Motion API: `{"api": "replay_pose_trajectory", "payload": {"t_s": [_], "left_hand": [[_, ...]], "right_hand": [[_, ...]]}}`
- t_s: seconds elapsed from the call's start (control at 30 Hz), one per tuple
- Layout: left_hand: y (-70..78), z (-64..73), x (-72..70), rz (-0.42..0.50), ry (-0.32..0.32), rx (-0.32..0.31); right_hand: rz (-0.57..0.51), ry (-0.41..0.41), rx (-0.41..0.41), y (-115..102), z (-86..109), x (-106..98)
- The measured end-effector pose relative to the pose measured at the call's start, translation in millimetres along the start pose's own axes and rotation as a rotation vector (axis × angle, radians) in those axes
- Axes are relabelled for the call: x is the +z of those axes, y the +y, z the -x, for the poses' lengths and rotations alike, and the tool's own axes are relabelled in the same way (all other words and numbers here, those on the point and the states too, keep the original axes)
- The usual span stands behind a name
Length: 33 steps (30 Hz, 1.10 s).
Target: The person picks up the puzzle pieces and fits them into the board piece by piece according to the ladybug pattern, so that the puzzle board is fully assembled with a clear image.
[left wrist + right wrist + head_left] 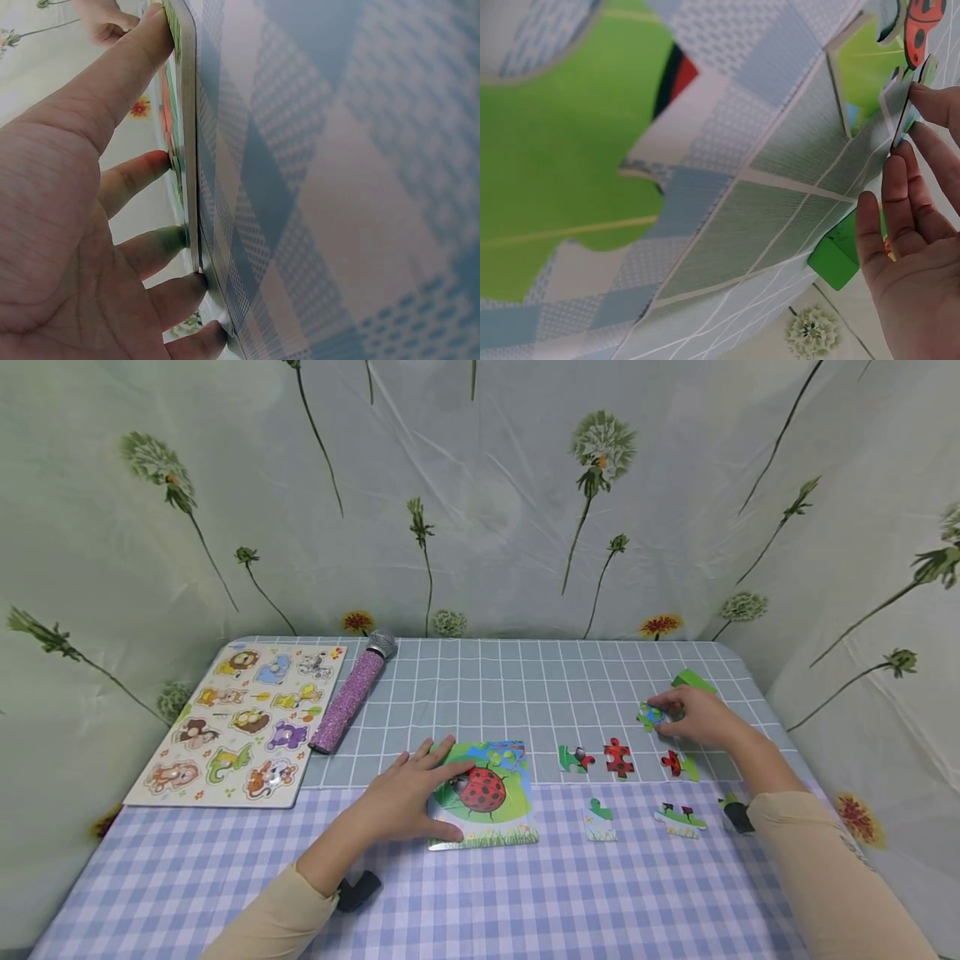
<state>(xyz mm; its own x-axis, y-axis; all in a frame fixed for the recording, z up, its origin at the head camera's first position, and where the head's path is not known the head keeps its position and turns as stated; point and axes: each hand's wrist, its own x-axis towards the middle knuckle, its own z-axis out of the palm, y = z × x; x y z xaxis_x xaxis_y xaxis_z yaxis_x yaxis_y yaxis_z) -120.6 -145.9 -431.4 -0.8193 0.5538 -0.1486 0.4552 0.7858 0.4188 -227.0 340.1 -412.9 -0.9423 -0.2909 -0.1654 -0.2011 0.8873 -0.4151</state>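
Note:
A square ladybug puzzle board (480,793) lies at the middle of the table. My left hand (408,789) rests spread on its left side, thumb at the lower edge; the left wrist view shows the fingertips (172,236) along the board's rim. At the right, my right hand (693,714) pinches a blue and green puzzle piece (651,716) between thumb and fingers. In the right wrist view that piece (904,124) appears edge-on at the fingertips. Nearest to this hand is a red and green piece (678,765).
Several loose puzzle pieces (618,758) lie between the board and my right arm. A green block (693,680) sits behind my right hand. At the left are an animal peg puzzle (232,727) and a glittery purple microphone (352,697). A patterned curtain (480,502) hangs behind.

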Motion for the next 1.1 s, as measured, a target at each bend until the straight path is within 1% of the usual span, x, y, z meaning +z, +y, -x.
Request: {"api": "replay_pose_trajectory", "payload": {"t_s": [0.27,0.4,0.53,0.7,1.0,1.1], "left_hand": [[-0.4,-0.8,-0.9,-0.007,-0.001,-0.002],[-0.1,-0.8,-1.9,-0.004,-0.003,-0.005],[0.2,-0.7,-2.4,0.001,-0.004,-0.010],[-0.2,-1.0,-2.2,0.004,-0.002,-0.015],[-0.9,-0.9,-0.7,0.011,-0.003,-0.014],[-0.7,-0.7,-0.7,0.010,-0.001,-0.017]], "right_hand": [[0.011,0.035,-0.011,-3.3,0.3,4.6],[0.012,0.057,-0.055,-12.1,0.3,6.3],[0.027,0.076,-0.125,-25.2,-0.9,7.5],[0.026,0.075,-0.189,-38.0,-4.5,12.8],[-0.018,0.065,-0.236,-55.2,-9.5,22.4],[-0.015,0.059,-0.255,-61.8,-9.6,23.8]]}}
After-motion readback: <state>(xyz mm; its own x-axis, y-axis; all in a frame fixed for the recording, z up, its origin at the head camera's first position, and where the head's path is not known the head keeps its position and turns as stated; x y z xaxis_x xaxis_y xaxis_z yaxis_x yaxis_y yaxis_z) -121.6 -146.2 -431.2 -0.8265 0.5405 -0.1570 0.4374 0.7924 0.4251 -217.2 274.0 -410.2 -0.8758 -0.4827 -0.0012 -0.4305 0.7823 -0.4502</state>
